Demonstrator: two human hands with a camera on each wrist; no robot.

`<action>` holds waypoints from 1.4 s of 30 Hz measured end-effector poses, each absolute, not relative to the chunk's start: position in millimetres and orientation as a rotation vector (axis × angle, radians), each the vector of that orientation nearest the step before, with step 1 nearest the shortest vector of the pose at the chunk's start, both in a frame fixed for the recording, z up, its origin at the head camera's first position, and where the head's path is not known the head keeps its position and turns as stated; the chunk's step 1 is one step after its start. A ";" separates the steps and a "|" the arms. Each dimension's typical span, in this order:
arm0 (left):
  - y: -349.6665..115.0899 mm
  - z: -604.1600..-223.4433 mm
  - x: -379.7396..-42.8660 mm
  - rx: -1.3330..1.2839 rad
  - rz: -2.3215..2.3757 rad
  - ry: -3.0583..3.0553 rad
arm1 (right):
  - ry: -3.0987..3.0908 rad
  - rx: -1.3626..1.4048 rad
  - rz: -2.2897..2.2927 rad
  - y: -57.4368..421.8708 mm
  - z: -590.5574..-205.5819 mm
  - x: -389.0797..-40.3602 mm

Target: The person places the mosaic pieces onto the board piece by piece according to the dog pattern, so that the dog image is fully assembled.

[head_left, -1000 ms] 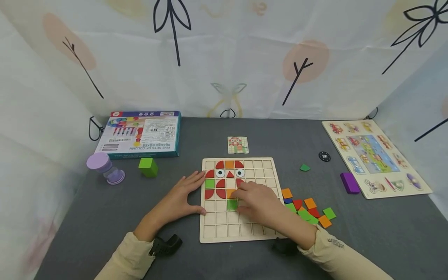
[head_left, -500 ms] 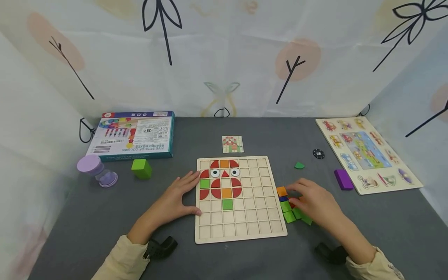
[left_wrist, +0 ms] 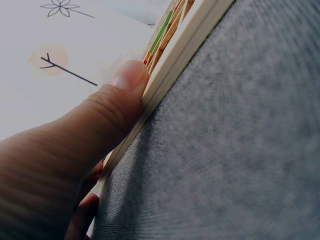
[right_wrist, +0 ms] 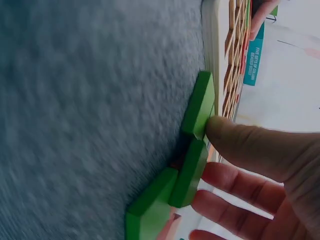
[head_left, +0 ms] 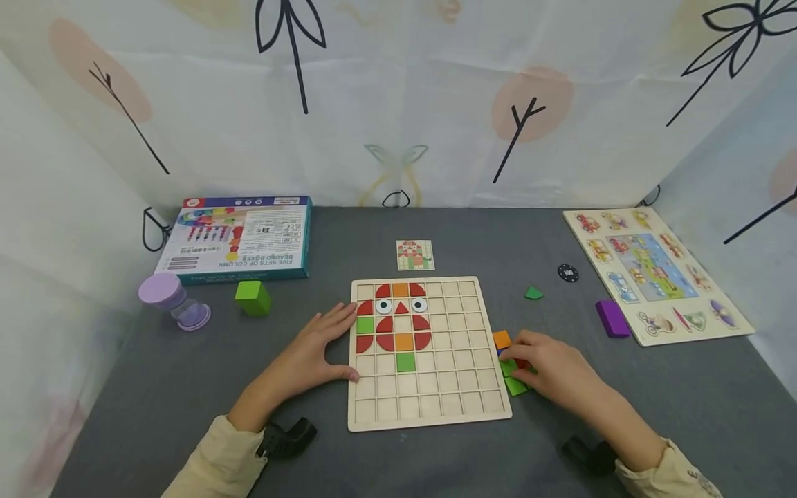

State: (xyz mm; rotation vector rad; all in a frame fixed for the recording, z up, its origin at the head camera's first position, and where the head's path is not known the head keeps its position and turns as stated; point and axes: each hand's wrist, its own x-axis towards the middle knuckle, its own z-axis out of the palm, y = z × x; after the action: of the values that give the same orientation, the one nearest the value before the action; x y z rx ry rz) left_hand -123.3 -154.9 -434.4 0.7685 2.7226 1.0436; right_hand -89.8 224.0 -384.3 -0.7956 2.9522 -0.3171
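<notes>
My left hand (head_left: 314, 354) rests along the left edge of a wooden grid board (head_left: 461, 401), fingers and thumb spread; in the left wrist view the thumb (left_wrist: 112, 102) presses on its rim. Set in the grid are red curved pieces, eye tiles, a red triangle, orange squares and green squares, one green tile (head_left: 406, 362) being lowest. My right hand (head_left: 560, 370) is over loose tiles beside the board's right edge. In the right wrist view its thumb tip touches a green tile (right_wrist: 200, 102), while the loosely bent fingers lie behind another green tile (right_wrist: 190, 172).
Behind the board lies a small pattern card (head_left: 415, 255). At left are a box (head_left: 249, 238), a green block (head_left: 252, 299) and a purple hourglass-like toy (head_left: 177, 301). At right lie a green piece (head_left: 533, 293), a black disc (head_left: 568, 273), a purple block (head_left: 613, 319) and a picture board (head_left: 722, 325).
My right hand has moved right, off the grid to the loose tiles, then shifted slightly among them. Red and orange tiles it covered now show in the grid. The left hand stays on the board's edge.
</notes>
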 end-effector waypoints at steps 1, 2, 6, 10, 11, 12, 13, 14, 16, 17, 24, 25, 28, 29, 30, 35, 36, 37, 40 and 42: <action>-155.2 -434.6 -123.5 0.770 1.046 2.724 | 2.943 -0.807 -0.312 224.0 -383.7 -90.7; -155.4 -434.6 -123.5 0.770 1.049 2.724 | 2.934 -0.816 -0.308 223.9 -383.1 -91.6; -156.3 -433.7 -123.5 0.766 1.039 2.720 | 2.914 -0.806 -0.283 222.9 -380.6 -94.6; -156.7 -432.5 -123.5 0.764 1.026 2.722 | 2.911 -0.786 -0.278 222.5 -379.5 -96.2; -156.6 -432.3 -123.6 0.764 1.024 2.722 | 2.911 -0.788 -0.280 222.8 -379.5 -96.5; -156.5 -432.4 -123.8 0.766 1.022 2.723 | 2.909 -0.794 -0.278 223.0 -379.9 -96.6; -156.4 -432.2 -124.0 0.767 1.020 2.724 | 2.909 -0.803 -0.274 223.4 -380.1 -96.8; -156.1 -432.0 -124.1 0.767 1.019 2.724 | 2.909 -0.814 -0.269 223.7 -380.4 -96.9; -155.8 -431.5 -124.4 0.769 1.018 2.723 | 2.915 -0.827 -0.248 223.6 -380.8 -96.9; -155.6 -431.3 -124.6 0.770 1.019 2.722 | 2.922 -0.831 -0.233 223.3 -380.7 -96.8; -155.0 -430.8 -125.2 0.769 1.018 2.719 | 2.991 -0.818 -0.246 207.2 -373.7 -90.7; -155.1 -431.0 -125.3 0.770 1.020 2.718 | 3.005 -0.835 -0.267 201.3 -373.1 -89.4; -155.4 -431.6 -125.4 0.767 1.020 2.718 | 3.007 -0.927 -0.347 178.1 -373.5 -86.4; -155.4 -431.9 -125.3 0.762 1.019 2.717 | 2.999 -0.967 -0.369 169.4 -374.5 -85.8; -155.5 -432.1 -125.2 0.760 1.015 2.718 | 2.984 -0.999 -0.386 160.6 -375.6 -85.6; -155.8 -432.9 -124.1 0.761 1.021 2.723 | 2.911 -1.146 -0.419 123.5 -384.0 -85.4; -155.7 -433.0 -124.0 0.766 1.023 2.725 | 2.902 -1.170 -0.411 118.4 -386.0 -85.5; -155.5 -432.9 -123.8 0.772 1.027 2.725 | 2.891 -1.193 -0.407 114.3 -387.9 -85.6; -155.0 -432.3 -123.4 0.779 1.032 2.724 | 2.873 -1.241 -0.396 105.9 -392.1 -86.0; -154.9 -431.9 -123.2 0.778 1.034 2.723 | 2.860 -1.265 -0.399 102.6 -393.7 -86.5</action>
State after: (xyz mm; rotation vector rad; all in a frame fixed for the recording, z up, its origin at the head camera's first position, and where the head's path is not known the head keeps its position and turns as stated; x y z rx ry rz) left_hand -123.2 -154.9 -431.9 0.7785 2.7228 1.0335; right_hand -86.5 102.6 -393.7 -1.2647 2.8598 -0.3992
